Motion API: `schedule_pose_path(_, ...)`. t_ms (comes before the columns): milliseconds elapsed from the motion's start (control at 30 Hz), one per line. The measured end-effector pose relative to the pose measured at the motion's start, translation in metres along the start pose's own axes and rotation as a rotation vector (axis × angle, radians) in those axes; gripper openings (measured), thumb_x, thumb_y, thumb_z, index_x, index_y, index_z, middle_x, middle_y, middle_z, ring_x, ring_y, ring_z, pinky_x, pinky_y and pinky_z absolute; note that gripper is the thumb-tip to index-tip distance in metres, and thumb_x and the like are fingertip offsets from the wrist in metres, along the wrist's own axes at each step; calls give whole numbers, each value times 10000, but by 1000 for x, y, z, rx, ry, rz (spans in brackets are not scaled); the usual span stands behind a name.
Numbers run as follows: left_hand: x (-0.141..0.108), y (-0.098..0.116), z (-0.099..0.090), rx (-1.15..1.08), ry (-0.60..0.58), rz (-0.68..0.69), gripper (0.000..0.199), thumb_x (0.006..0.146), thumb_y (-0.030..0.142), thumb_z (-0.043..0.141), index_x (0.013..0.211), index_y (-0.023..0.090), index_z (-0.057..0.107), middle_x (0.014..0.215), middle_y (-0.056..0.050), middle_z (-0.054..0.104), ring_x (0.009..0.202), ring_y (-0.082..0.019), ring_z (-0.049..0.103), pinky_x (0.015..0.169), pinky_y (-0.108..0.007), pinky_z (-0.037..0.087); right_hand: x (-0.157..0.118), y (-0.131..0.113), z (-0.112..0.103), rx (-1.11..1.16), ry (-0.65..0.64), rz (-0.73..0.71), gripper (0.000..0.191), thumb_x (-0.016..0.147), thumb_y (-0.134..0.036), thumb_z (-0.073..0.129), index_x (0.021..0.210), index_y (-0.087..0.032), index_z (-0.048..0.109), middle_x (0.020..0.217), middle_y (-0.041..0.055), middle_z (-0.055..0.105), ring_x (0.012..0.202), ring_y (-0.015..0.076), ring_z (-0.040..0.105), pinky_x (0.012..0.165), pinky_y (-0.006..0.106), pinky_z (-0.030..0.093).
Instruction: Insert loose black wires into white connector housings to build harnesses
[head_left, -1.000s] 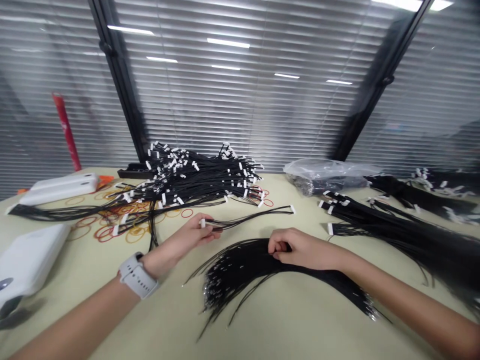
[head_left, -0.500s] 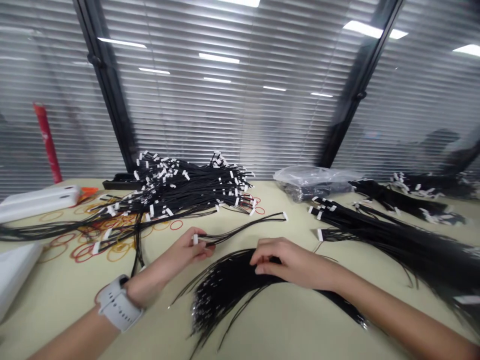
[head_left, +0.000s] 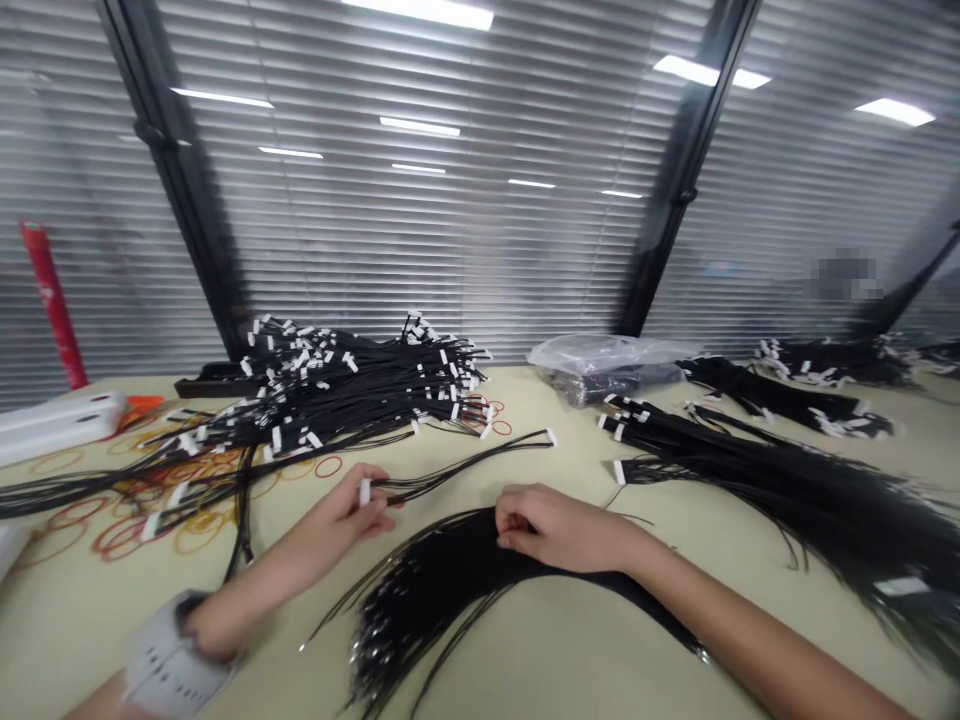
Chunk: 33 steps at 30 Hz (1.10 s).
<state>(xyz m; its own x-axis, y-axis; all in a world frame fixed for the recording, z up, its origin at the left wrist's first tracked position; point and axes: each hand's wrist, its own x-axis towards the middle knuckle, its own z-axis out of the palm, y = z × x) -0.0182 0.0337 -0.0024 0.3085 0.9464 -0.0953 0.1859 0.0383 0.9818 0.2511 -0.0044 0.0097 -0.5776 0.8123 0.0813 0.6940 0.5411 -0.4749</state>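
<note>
My left hand [head_left: 360, 503] is closed around one end of a black cable harness [head_left: 450, 472]. A white connector [head_left: 365, 492] sticks up between its thumb and fingers. The harness stretches right to a second white connector [head_left: 552, 437] just above the table. My right hand [head_left: 551, 528] rests on the curved bundle of black wires [head_left: 442, 570], fingertips curled together against its upper edge. That hand covers the spot where the fingertips meet the wires. At the bundle's lower left the wire ends fan out with shiny metal tips.
Behind lies a heap of finished-looking black harnesses [head_left: 360, 375] with white connectors. Rubber bands [head_left: 124, 535] are scattered at left. A clear plastic bag [head_left: 607, 360] sits at the back, and long black cable bundles [head_left: 780, 480] cover the right. Window blinds [head_left: 450, 240] rise behind the table.
The view has turned slightly right, so the scene sits farther left. My right fingers have curled closer together on the wire bundle. My left hand keeps its hold on the harness.
</note>
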Motion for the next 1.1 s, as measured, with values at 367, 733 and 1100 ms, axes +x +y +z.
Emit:
schedule_pose_path(367,13,-21,-5,269,72,193,236,798,384,474,906,221,342,661,18,564,665,-178,561,574,-269,398,8,-5,3,-219,386,-109,148,834,-67,349,807,-166,455,800,46,514,734,152,434,709,291,349)
schedule_pose_path(733,13,-20,-2,272,111,220,239,780,389,503,886,218,374,577,42,551,623,-176,554,554,-255,361,35,-13,-67,-242,647,-253,150,874,-147,331,786,-174,449,775,48,514,744,158,446,722,289,329)
schedule_pose_path(1100,15,-24,-3,279,100,212,213,791,375,492,889,219,385,630,14,598,586,-178,525,579,-273,362,33,-19,-88,-80,409,-204,153,863,-155,332,790,-171,466,738,7,510,678,113,454,629,228,345)
